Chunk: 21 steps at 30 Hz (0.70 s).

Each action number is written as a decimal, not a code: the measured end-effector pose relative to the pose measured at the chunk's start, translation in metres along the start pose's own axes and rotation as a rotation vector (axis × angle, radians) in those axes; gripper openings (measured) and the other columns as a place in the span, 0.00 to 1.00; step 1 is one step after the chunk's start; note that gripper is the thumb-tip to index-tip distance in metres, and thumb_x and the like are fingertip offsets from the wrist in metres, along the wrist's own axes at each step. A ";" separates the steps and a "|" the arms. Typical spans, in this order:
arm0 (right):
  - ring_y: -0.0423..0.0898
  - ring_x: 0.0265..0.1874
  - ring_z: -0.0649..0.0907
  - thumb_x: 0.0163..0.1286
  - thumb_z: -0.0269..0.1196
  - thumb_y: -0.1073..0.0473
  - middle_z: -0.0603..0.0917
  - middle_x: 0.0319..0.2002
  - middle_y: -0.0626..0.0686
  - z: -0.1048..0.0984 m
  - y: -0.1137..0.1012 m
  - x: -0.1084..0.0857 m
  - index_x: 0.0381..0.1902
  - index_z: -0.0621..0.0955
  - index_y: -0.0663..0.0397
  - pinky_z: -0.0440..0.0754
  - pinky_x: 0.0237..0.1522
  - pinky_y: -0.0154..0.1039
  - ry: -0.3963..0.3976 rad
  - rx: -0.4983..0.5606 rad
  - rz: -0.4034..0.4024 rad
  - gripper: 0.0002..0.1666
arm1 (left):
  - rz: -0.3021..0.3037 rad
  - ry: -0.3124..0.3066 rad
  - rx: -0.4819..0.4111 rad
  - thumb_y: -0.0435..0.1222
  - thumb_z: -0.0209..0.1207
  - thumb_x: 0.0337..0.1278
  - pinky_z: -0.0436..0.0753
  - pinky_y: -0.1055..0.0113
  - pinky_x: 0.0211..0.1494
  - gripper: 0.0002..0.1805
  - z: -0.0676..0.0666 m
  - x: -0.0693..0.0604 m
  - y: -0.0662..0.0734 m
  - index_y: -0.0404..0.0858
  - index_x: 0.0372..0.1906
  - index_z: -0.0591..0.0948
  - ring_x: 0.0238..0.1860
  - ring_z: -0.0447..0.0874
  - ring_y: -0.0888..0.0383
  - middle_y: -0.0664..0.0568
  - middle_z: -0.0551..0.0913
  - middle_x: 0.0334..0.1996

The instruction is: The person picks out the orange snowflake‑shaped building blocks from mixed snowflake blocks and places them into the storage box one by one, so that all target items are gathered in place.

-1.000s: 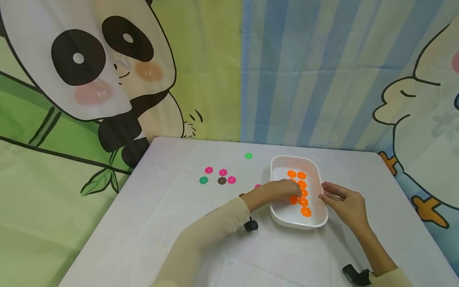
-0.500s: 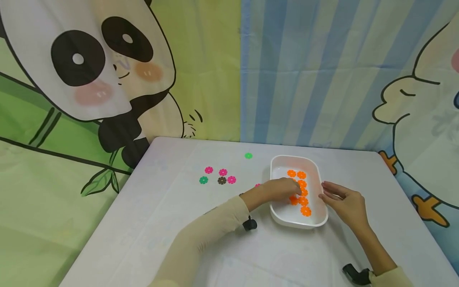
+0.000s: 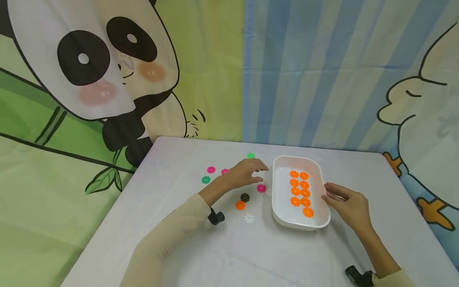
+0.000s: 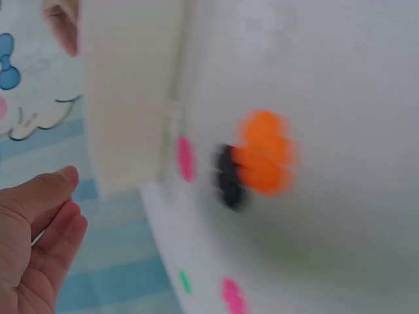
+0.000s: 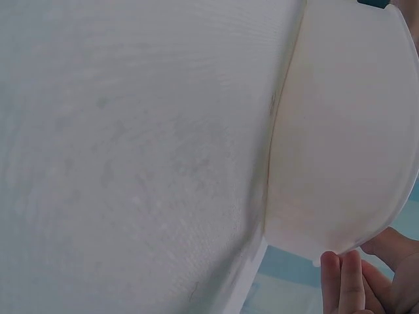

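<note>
A white rectangular tray holds several orange snowflake discs lying in two columns. Left of it, above the table, hovers my left hand; thumb and fingers are apart with nothing visible between them. In the left wrist view this hand is off to one side of the blurred tray wall. My right hand holds the tray's right rim by its fingertips and thumb. From the right wrist, the hand's fingers are seen against the tray's edge.
Loose discs lie left of the tray: dark brown, orange, white, pink, teal and bright green. My left forearm hides part of the white table. Printed curtains hang behind.
My left hand has come out of the tray and moved left over the table, uncovering orange discs and loose discs beside the tray. The right hand stays at the rim.
</note>
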State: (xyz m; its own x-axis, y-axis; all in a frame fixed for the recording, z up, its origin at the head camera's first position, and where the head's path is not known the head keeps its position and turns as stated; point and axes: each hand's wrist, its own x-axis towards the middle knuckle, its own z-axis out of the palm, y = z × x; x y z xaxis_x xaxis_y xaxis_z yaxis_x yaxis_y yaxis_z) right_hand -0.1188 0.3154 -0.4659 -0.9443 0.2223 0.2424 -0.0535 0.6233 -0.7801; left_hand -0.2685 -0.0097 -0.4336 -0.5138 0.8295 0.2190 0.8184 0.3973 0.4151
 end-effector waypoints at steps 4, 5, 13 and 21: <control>0.22 0.40 0.80 0.59 0.72 0.52 0.82 0.53 0.62 -0.002 0.001 0.000 0.57 0.80 0.63 0.78 0.37 0.22 -0.006 -0.004 0.004 0.32 | -0.078 -0.093 -0.028 0.34 0.67 0.58 0.78 0.72 0.53 0.20 0.006 -0.036 -0.015 0.37 0.56 0.81 0.50 0.80 0.57 0.50 0.82 0.52; 0.22 0.40 0.80 0.60 0.72 0.52 0.82 0.53 0.62 -0.002 0.002 0.000 0.58 0.80 0.63 0.78 0.37 0.22 -0.006 -0.004 0.006 0.32 | -0.087 -0.107 -0.037 0.34 0.67 0.57 0.79 0.72 0.53 0.20 0.008 -0.044 -0.019 0.37 0.55 0.81 0.50 0.81 0.57 0.51 0.83 0.51; 0.20 0.39 0.79 0.60 0.72 0.53 0.81 0.54 0.64 -0.003 0.001 -0.001 0.57 0.80 0.65 0.78 0.37 0.22 -0.003 0.004 0.008 0.31 | -0.023 -0.139 -0.105 0.34 0.67 0.55 0.76 0.76 0.53 0.16 0.022 -0.089 -0.028 0.40 0.50 0.84 0.47 0.80 0.64 0.56 0.84 0.45; 0.21 0.40 0.79 0.60 0.72 0.54 0.81 0.54 0.63 0.000 0.001 -0.001 0.57 0.80 0.65 0.78 0.37 0.22 -0.002 0.006 0.003 0.30 | 0.046 -0.178 -0.068 0.35 0.68 0.55 0.74 0.76 0.56 0.14 0.024 -0.101 -0.027 0.43 0.48 0.85 0.49 0.77 0.66 0.62 0.84 0.43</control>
State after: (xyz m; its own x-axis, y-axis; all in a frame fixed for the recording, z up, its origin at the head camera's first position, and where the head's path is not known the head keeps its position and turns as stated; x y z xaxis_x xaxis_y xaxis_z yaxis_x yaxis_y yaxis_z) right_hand -0.1176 0.3162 -0.4667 -0.9450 0.2230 0.2393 -0.0526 0.6184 -0.7841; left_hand -0.2320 -0.0951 -0.4878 -0.4175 0.9050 0.0823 0.8178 0.3346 0.4683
